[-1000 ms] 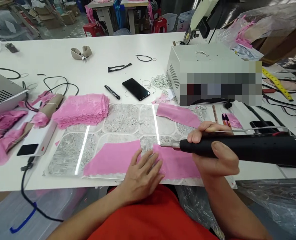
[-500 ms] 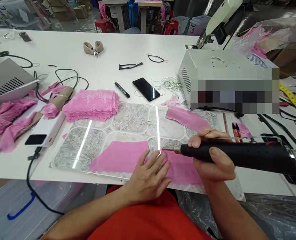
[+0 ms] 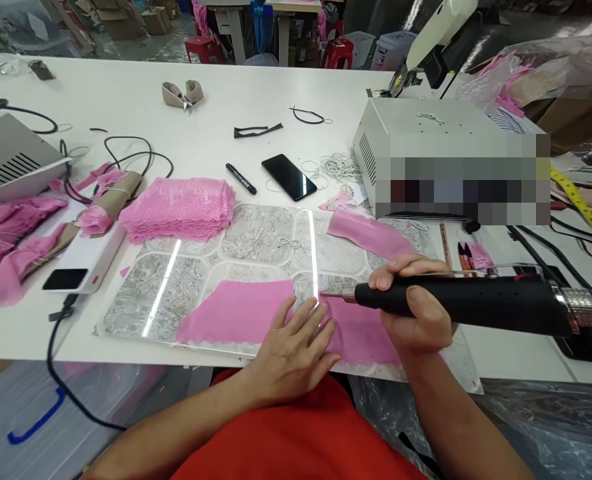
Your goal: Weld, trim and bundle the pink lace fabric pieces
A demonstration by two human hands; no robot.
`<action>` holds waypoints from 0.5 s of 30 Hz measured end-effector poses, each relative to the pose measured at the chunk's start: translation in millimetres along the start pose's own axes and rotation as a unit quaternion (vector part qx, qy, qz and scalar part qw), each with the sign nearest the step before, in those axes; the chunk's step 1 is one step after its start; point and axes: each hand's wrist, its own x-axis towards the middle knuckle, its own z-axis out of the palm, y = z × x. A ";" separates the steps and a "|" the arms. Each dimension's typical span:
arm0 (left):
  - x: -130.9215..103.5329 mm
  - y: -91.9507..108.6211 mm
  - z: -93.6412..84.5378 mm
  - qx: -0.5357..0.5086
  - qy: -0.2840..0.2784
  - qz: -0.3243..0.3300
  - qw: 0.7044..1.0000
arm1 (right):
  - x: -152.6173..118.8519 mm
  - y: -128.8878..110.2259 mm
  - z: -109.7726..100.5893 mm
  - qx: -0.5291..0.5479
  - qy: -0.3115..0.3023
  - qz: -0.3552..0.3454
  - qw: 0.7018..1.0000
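My left hand (image 3: 296,350) lies flat with fingers spread over the inner edges of two pink fabric pieces. One piece (image 3: 236,310) is left of it, the other (image 3: 366,333) to its right. Wrapped round a black handheld tool (image 3: 461,301), my right hand (image 3: 419,310) holds it level above the right piece. The tool's thin metal tip points left, near my left fingertips and the upper corner of that piece. Beneath the fabric is a clear patterned mat (image 3: 156,293). Whether the tip touches the cloth cannot be made out.
A folded pink lace stack (image 3: 181,208), a marker (image 3: 241,179) and a phone (image 3: 289,177) lie behind the mat. At the right stands a grey box (image 3: 421,120) with cables beside it. Another pink strip (image 3: 369,233) rests on the mat's back right. A white power bank (image 3: 89,263) is at left.
The whole view has shifted slightly, so things on the table appear a little further left. My right hand and the tool have moved slightly left in view; both hands keep the same pose.
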 end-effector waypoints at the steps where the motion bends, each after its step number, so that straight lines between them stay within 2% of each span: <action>1: -0.3 -0.7 -1.3 -0.007 0.009 0.011 1.000 | 0.9 -0.8 -0.7 0.005 0.006 0.000 1.000; 6: -6.9 -5.4 -9.1 -0.069 0.045 0.105 0.991 | 1.9 -11.3 -8.7 0.030 0.021 0.024 0.999; 11: -12.0 -6.7 -11.5 -0.087 0.039 0.118 0.988 | -4.8 -16.6 -15.6 0.038 -0.016 0.075 0.996; 15: -11.6 -6.6 -12.1 -0.086 0.026 0.122 0.988 | -7.8 -14.4 -15.4 0.043 -0.031 0.081 0.995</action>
